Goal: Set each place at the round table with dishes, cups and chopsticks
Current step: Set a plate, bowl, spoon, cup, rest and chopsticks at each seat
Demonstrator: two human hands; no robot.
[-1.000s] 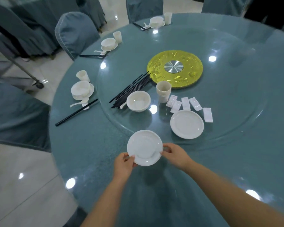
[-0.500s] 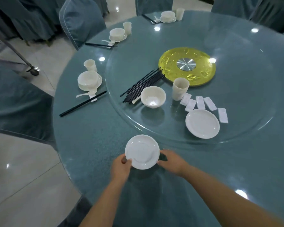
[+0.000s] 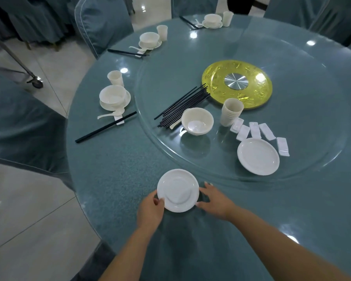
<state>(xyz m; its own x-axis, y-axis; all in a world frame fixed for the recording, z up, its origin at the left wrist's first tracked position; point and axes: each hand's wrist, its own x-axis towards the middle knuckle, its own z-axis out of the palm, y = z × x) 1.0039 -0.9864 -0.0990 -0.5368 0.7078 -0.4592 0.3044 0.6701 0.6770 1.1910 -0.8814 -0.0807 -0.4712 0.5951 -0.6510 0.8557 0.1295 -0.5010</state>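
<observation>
I see the left hand (image 3: 150, 210) pinching the near-left rim of the saucer (image 3: 178, 190), while the right hand (image 3: 214, 200) touches its right edge with loosely spread fingers. The saucer sits at the near edge of the desk (image 3: 114, 169), just outside the glass turntable (image 3: 312, 110). On the turntable lie loose chopsticks (image 3: 181, 107), a bowl (image 3: 197, 121), stacked cups (image 3: 231, 111) and a plate (image 3: 258, 156).

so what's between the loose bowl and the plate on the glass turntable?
Head view: nothing stands directly between the bowl and the plate, just bare glass turntable. The chopstick rests and cup stack sit beyond that line.
</observation>
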